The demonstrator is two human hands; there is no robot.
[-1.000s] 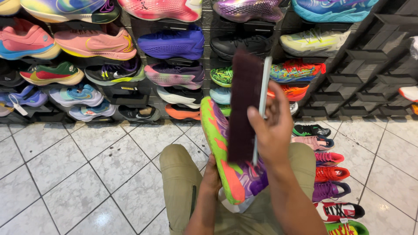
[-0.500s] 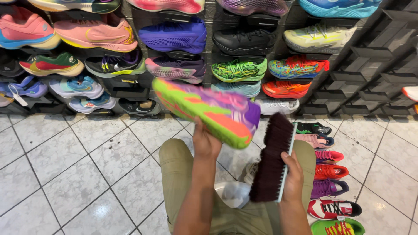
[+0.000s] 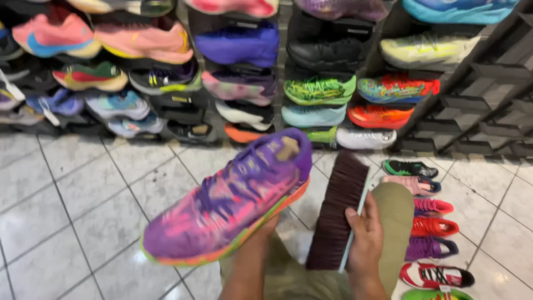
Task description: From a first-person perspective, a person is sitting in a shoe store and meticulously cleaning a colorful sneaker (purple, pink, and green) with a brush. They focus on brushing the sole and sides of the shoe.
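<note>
Purple sneaker atop left hand, brush in right hand

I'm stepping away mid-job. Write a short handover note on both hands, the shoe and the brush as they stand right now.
Left hand: grip under the purple and pink shoe, holding it up over the lap, top side facing the camera, toe toward the lower left.
Right hand: grip on the edge of the dark-bristled brush, held beside the shoe's heel; whether the bristles touch it cannot be told.
Nearby: wall rack of shoes ahead, a row of shoes on the tiled floor to the right.
Done or left: the pictures do not show how clean the shoe is.
</note>
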